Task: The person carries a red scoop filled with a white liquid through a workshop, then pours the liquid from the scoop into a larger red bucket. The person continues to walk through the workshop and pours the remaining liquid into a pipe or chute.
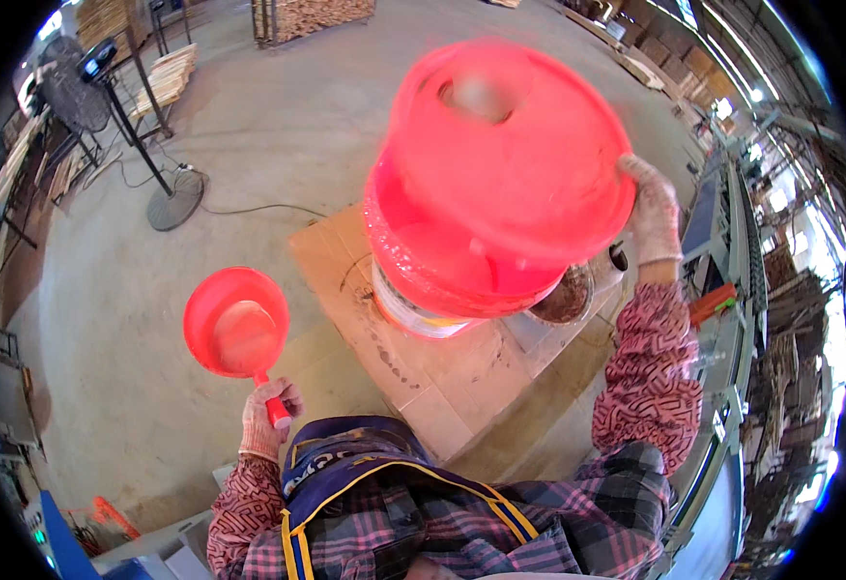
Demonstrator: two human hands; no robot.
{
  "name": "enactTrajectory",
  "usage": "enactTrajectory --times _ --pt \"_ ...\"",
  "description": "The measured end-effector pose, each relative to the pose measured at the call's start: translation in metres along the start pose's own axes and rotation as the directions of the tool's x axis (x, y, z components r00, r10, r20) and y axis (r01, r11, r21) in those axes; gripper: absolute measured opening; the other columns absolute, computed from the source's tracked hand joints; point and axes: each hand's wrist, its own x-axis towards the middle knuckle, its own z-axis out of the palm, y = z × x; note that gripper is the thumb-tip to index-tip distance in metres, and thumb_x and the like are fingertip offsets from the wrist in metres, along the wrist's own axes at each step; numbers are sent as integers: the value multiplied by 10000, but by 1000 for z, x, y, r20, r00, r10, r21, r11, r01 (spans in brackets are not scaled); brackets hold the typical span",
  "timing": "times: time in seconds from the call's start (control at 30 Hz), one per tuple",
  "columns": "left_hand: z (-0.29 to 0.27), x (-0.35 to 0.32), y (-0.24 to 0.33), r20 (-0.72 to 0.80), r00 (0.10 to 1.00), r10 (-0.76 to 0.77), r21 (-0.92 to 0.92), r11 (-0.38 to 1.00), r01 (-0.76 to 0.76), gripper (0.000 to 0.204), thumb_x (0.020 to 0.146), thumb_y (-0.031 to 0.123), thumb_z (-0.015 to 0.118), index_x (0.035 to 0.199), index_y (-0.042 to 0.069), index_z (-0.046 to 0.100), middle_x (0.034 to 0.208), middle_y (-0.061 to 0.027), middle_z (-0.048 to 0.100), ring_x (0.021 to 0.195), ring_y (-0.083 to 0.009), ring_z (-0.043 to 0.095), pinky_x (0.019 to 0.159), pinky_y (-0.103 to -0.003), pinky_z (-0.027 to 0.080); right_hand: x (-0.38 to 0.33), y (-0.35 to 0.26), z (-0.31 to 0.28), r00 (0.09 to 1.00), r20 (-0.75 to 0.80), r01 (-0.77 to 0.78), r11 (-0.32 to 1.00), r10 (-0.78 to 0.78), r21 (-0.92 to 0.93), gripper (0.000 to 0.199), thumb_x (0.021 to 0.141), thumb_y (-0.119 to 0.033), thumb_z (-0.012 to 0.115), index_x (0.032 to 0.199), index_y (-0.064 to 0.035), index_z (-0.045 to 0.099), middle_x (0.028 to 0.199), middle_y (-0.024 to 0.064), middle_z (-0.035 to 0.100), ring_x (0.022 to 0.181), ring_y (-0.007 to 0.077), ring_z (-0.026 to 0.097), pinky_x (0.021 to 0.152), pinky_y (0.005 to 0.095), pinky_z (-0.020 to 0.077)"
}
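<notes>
My left hand, in a worn glove, grips the short handle of a red plastic scoop held out over the concrete floor; its bowl looks wet and brownish inside. My right hand, also gloved, holds the rim of a red plastic lid or basin, raised and tilted toward the camera. Below it stands a red bucket with a pale lower band, on cardboard sheets. A dark round pot sits just right of the bucket.
A standing fan with a round base and cable stands at the upper left. Stacks of wood lie beyond it. A long machine runs along the right side.
</notes>
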Motion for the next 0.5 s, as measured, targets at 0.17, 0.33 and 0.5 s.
enactTrajectory --times 0.17,0.33,0.5 --pt "-14 -7 -3 -20 1000 19 23 1000 -18 204 781 190 673 873 28 592 759 -57 602 629 -202 567 611 -364 495 -25 35 28 994 74 -68 977 85 -201 310 805 -77 699 1075 69 657 1010 131 683 896 221 664 819 332 541" --pt "-20 -11 -11 -115 993 17 6 1000 -16 210 803 170 660 924 7 608 765 -76 605 662 -206 571 643 -353 502 -4 52 -8 996 10 -74 932 83 -356 375 809 -143 710 1111 70 649 1034 132 681 952 223 650 872 335 512" --pt "-29 -16 -13 -55 992 109 81 991 -105 176 833 148 626 924 -2 620 768 -83 607 660 -202 574 629 -333 495 -6 63 -12 953 245 291 321 -176 -901 464 845 -303 688 1190 5 639 1127 122 662 1039 232 627 922 339 482"
